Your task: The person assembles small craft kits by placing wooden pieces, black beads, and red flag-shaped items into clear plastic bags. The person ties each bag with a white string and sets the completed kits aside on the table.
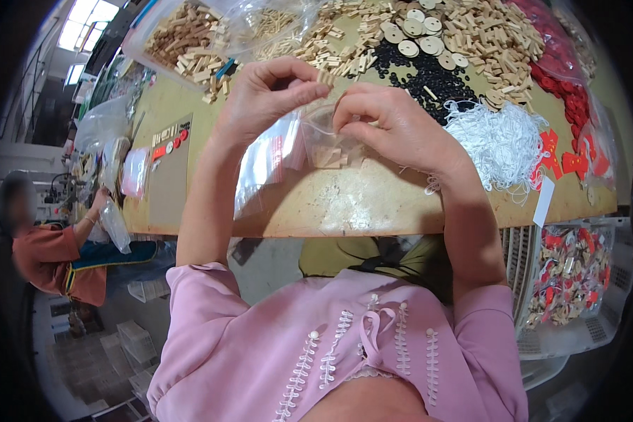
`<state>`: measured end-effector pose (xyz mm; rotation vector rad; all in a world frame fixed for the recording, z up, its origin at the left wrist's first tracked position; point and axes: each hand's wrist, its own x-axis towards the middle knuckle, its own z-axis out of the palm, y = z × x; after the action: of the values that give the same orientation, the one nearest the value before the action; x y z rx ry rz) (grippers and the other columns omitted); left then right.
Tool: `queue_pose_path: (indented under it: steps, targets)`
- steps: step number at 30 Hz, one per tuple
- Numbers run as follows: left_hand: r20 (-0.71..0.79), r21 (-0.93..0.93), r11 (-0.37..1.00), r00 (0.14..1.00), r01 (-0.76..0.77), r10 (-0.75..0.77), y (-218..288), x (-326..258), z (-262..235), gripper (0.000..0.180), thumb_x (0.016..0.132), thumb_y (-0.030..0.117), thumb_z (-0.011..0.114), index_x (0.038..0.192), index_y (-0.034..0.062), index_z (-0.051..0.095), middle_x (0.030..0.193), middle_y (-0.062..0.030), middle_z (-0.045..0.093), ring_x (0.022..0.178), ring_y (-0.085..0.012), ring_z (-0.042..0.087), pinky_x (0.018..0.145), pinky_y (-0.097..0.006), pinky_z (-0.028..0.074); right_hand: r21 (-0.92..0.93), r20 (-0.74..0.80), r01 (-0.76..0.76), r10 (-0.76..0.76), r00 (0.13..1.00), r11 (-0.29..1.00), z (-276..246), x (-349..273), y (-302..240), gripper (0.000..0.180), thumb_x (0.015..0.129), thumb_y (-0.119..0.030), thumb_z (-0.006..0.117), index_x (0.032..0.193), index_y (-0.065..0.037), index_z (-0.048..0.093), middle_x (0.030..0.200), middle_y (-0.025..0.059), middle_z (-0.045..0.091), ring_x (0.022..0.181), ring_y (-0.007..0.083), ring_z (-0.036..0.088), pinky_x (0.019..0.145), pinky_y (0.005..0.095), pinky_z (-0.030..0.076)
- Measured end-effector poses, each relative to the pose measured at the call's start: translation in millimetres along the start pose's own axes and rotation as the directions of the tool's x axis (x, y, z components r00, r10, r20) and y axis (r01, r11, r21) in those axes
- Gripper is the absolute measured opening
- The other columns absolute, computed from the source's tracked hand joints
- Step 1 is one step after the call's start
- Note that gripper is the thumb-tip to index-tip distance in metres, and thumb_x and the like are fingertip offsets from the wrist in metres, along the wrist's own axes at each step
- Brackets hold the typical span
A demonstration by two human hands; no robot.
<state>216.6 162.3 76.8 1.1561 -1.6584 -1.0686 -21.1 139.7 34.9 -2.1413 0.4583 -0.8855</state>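
Pinching a small clear plastic zip bag of pale wooden blocks, left hand and right hand grip narrow; a loose hold could spill pieces.

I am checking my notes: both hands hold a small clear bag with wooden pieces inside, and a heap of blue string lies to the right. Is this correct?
Not quite. In the head view the string is white, not blue. The rest holds: the left hand and right hand hold the small clear bag with wooden pieces.
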Motion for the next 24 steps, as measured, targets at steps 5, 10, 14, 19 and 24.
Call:
queue_pose_path:
  steps: [5,10,14,19,24]
  targets:
    - [0.124,0.154,0.986,0.989,0.065,-0.084,1,-17,-4,0.012,0.091,0.01,0.08,0.098,0.0015,0.076,0.081,0.0064,0.067,0.073,-0.0006,0.055,0.063,-0.019,0.046,0.028,-0.014,0.069,-0.068,0.998,0.997,3,2,4,0.006,0.086,-0.003,0.068,0.092,-0.001,0.067,0.096,0.0081,0.066,0.09,0.0236,0.065,0.079,0.0333,0.052]
    - [-0.003,0.115,0.99,0.997,-0.077,0.078,-4,-5,-17,0.01,0.096,0.008,0.073,0.102,0.0012,0.077,0.093,-0.0021,0.075,0.089,-0.0058,0.066,0.079,-0.022,0.054,0.019,0.006,-0.001,0.001,1.0,1.0,-3,4,7,0.005,0.088,-0.003,0.067,0.092,0.0,0.067,0.102,0.0074,0.069,0.096,0.0202,0.066,0.083,0.0313,0.053]
    - [-0.107,0.057,0.997,0.993,0.046,-0.039,-16,19,-31,0.018,0.097,0.023,0.074,0.101,0.0056,0.076,0.085,0.0057,0.068,0.071,-0.0011,0.05,0.061,-0.021,0.039,0.093,0.0,-0.091,0.091,0.996,0.992,-3,2,6,0.007,0.091,-0.002,0.065,0.096,0.001,0.068,0.102,0.0059,0.068,0.093,0.0147,0.066,0.082,0.0267,0.052]
    - [-0.067,0.061,0.998,0.998,0.023,-0.019,-60,55,-35,0.018,0.097,0.024,0.075,0.102,0.0073,0.076,0.087,0.0065,0.069,0.07,-0.0006,0.051,0.06,-0.019,0.038,0.161,-0.018,-0.048,0.052,0.998,0.986,-9,1,-3,0.009,0.089,-0.003,0.067,0.096,-0.001,0.072,0.094,0.0048,0.069,0.087,0.0138,0.066,0.078,0.0277,0.052]
    - [0.021,0.325,0.941,0.996,-0.094,0.092,-85,107,6,0.018,0.095,0.014,0.072,0.108,0.0034,0.076,0.095,-0.0035,0.077,0.084,-0.0099,0.067,0.077,-0.027,0.054,0.009,0.163,-0.192,0.188,0.969,0.981,-4,0,-1,0.012,0.087,-0.006,0.067,0.096,0.0,0.071,0.088,0.0139,0.069,0.086,0.0268,0.069,0.077,0.0352,0.054]
